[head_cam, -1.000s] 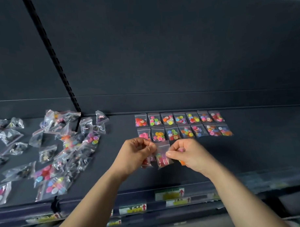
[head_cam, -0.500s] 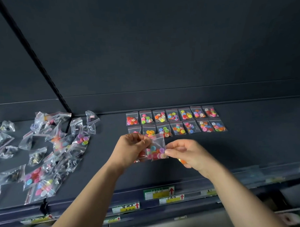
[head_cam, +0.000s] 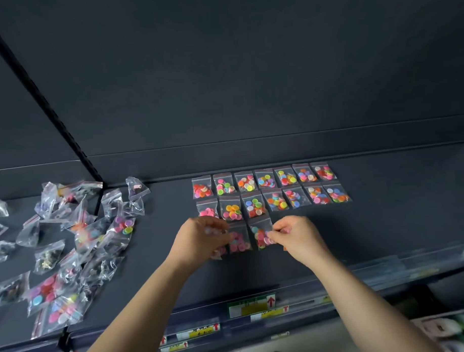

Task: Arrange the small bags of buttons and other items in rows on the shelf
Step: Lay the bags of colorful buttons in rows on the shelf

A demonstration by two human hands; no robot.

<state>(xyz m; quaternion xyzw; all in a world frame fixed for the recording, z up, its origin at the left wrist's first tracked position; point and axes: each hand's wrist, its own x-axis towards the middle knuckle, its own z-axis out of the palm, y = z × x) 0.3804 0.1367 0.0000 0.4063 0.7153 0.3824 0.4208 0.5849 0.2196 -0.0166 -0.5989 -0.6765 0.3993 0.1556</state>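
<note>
Your right hand [head_cam: 296,238] pinches a bag [head_cam: 261,234] of mixed buttons by its right edge, fingertips closed on the plastic; the bag sits low over the shelf [head_cam: 385,223] at the 3 o'clock end of a third row just starting, touching or just above the surface, can't tell which. Your left hand [head_cam: 201,237] is curled narrow at 9 o'clock of it, fingers pressed on the left edge of a pink bag [head_cam: 238,240] that lies flat on the shelf; another small bag [head_cam: 220,251] pokes out under that hand, whether gripped or just covered can't be told. The two third-row bags lie just beside each other, not overlapping. At 12 o'clock of them is the second row [head_cam: 274,202] of seven button bags, and beyond it, against the back wall [head_cam: 248,83], the first row [head_cam: 265,179] of seven, all flat and edge to edge. The leftmost second-row bag is partly hidden by your left knuckles. Well apart at 9 o'clock lies a loose pile [head_cam: 78,239] of unsorted clear bags, some with buttons, some with dark small parts, overlapping and crumpled, spread across the seam under the black upright [head_cam: 39,98]. At 6 o'clock, the shelf's front edge carries price labels [head_cam: 252,305] with red arrows; print blurred, unreadable.
</note>
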